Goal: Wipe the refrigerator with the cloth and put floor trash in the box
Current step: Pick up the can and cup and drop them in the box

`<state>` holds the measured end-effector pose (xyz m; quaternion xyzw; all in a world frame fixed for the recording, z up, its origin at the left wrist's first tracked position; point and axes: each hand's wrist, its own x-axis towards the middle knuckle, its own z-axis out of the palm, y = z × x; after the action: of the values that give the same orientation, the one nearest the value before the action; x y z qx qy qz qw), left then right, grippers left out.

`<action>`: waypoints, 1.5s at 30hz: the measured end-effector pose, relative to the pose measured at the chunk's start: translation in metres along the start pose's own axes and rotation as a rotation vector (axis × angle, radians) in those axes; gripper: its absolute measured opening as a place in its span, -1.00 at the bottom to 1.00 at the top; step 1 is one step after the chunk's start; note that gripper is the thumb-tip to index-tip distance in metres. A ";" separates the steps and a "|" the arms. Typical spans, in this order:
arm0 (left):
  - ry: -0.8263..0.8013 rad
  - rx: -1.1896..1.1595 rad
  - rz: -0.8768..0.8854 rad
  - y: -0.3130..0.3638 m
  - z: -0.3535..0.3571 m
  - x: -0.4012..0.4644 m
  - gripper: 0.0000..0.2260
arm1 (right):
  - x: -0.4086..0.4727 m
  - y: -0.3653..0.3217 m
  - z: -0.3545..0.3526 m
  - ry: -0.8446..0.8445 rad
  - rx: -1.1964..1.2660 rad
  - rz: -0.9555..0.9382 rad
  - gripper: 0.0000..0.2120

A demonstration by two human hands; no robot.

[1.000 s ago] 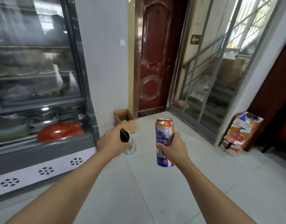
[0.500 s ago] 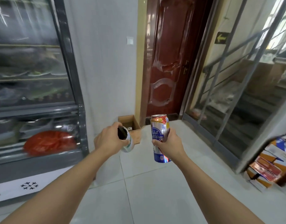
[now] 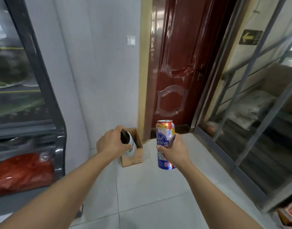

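Left fingers: curled round an opened can (image 3: 129, 144), thumb side toward the camera; the fingertips are hidden behind it.
Left hand (image 3: 112, 142): grips that can tilted, its dark open mouth turned up and toward the viewer, its white and green lower end pointing down.
Right fingers: wrapped round the middle of a tall can (image 3: 165, 142), thumb on the near left side of the label.
Right hand (image 3: 174, 150): holds this can upright; the can is red at the top, white in the middle with blue script, blue at the base.
The 2 cans: apart from each other, side by side at about the same height, both off the floor.
Box (image 3: 133, 152): a small open cardboard box on the floor against the wall, at the corner beside the door frame; the tilted can overlaps its front left edge in this view.
Refrigerator (image 3: 42, 90): a dark-framed glass display case on the left, with a red bag (image 3: 23, 172) behind the lower glass.
Door (image 3: 176, 63): dark red, closed, behind the box.
Floor (image 3: 150, 192): pale tiles.
Cloth: cannot be seen.
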<state>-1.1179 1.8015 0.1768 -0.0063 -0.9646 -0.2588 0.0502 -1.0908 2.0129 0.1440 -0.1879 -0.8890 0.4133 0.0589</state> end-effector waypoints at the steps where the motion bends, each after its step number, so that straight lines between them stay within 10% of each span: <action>1: 0.001 0.002 -0.008 0.004 0.008 0.017 -0.54 | 0.023 0.001 0.003 -0.021 0.008 -0.004 -0.41; 27: -0.010 -0.021 -0.282 -0.057 0.149 0.438 -0.46 | 0.470 -0.064 0.187 -0.376 -0.015 -0.041 -0.50; 45: -0.240 0.017 -0.490 -0.129 0.339 0.641 -0.47 | 0.698 0.033 0.362 -0.571 -0.133 0.189 -0.43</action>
<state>-1.7918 1.8503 -0.1152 0.1973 -0.9385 -0.2525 -0.1284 -1.8189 2.0416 -0.1522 -0.1493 -0.8734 0.3938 -0.2446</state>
